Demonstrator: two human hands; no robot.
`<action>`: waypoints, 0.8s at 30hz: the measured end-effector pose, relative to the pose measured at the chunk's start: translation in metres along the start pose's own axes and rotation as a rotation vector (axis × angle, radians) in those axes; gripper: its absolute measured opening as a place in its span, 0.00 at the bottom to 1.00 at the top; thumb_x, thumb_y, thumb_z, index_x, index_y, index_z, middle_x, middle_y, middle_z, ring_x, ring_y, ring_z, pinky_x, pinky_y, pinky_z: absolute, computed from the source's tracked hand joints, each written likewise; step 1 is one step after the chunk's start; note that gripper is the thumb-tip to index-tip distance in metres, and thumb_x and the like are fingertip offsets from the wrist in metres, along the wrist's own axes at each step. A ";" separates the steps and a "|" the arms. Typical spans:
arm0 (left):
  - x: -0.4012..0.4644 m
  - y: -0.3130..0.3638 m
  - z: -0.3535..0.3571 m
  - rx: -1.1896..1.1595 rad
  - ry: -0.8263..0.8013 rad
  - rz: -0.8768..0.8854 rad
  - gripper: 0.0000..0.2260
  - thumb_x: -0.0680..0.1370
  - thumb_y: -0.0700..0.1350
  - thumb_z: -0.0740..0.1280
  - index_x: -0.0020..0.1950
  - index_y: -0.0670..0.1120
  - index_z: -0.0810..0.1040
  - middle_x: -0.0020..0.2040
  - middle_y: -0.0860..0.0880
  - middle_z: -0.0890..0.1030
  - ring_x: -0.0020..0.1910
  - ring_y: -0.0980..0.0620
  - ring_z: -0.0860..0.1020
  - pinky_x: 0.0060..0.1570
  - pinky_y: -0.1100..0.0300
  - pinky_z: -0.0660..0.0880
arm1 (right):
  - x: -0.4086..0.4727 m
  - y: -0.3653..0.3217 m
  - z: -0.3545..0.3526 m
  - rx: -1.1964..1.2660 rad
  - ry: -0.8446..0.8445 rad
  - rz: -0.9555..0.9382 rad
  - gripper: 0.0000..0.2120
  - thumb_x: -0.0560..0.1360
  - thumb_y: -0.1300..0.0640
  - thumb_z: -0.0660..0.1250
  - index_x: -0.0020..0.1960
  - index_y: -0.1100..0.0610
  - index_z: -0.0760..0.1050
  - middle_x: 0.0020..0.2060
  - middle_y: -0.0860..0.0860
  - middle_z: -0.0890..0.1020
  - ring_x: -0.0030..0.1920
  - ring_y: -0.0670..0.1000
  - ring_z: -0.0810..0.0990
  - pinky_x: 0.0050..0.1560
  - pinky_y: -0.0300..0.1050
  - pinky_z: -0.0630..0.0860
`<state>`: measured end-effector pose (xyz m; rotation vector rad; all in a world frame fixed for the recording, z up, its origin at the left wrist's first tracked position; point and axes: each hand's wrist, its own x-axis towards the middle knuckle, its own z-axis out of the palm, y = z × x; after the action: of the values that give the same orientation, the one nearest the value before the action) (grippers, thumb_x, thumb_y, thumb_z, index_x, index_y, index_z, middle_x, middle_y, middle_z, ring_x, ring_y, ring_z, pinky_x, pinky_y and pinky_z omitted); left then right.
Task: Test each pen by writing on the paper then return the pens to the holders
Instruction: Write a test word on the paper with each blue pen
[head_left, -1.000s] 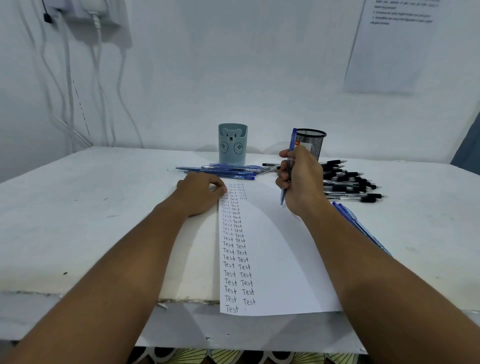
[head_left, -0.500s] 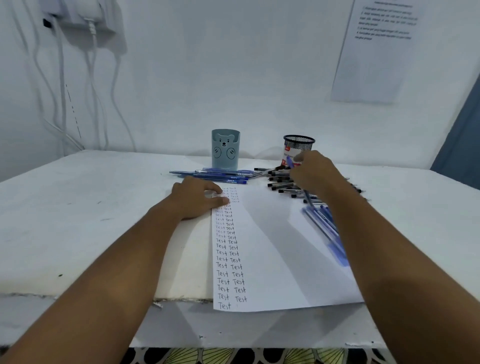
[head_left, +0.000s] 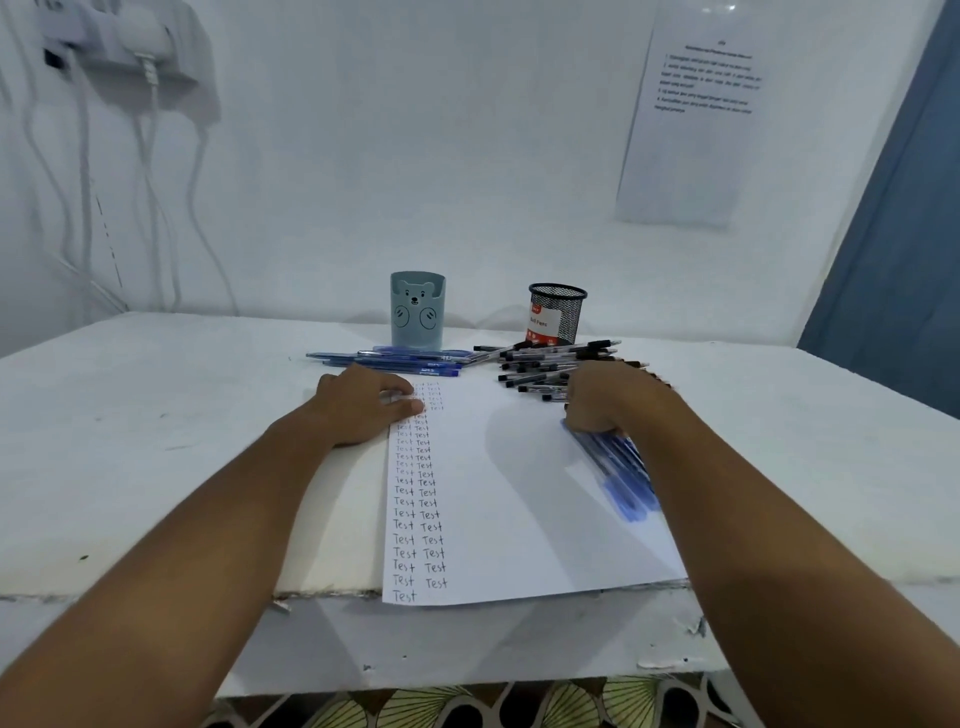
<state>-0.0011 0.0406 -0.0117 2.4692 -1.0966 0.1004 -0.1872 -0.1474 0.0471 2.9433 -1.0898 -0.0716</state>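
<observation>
- Left hand (head_left: 366, 402) lies flat, pinning the white paper sheet (head_left: 519, 499) near the counter (head_left: 156, 441) edge.
- Right hand (head_left: 605, 397) curls over the blue pens (head_left: 618, 467) at the paper's right; grip unclear.
- The loose pens could roll off.

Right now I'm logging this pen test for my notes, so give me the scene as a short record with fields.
paper: white sheet on the table, overhanging its near edge, two columns of "Test" down its left side
left hand: rests flat on the paper's upper left corner
right hand: on the blue pens at the paper's right edge; grip unclear
bear holder: behind a row of blue pens
mesh holder: behind a pile of black pens
</observation>
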 end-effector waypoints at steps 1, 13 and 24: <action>0.000 0.000 0.000 -0.005 -0.002 0.001 0.20 0.77 0.63 0.63 0.64 0.55 0.77 0.67 0.52 0.76 0.68 0.48 0.70 0.68 0.53 0.62 | 0.000 0.000 0.001 -0.012 0.008 0.007 0.06 0.78 0.60 0.64 0.44 0.62 0.72 0.37 0.54 0.76 0.31 0.50 0.72 0.28 0.40 0.65; -0.002 -0.004 -0.001 -0.163 0.161 -0.021 0.08 0.77 0.53 0.68 0.53 0.53 0.82 0.52 0.53 0.81 0.58 0.50 0.75 0.63 0.50 0.68 | 0.022 -0.036 0.012 0.142 0.281 -0.114 0.14 0.77 0.58 0.62 0.62 0.61 0.74 0.58 0.59 0.78 0.57 0.61 0.77 0.50 0.47 0.73; 0.018 -0.019 -0.002 -0.104 0.326 -0.096 0.05 0.78 0.50 0.67 0.48 0.54 0.82 0.54 0.55 0.81 0.57 0.51 0.75 0.59 0.53 0.64 | 0.078 -0.090 0.030 0.187 0.336 -0.328 0.11 0.79 0.62 0.58 0.58 0.59 0.76 0.53 0.55 0.80 0.49 0.56 0.77 0.47 0.47 0.74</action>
<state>0.0245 0.0403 -0.0127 2.3044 -0.8228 0.3912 -0.0709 -0.1290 0.0123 3.1040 -0.5968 0.5310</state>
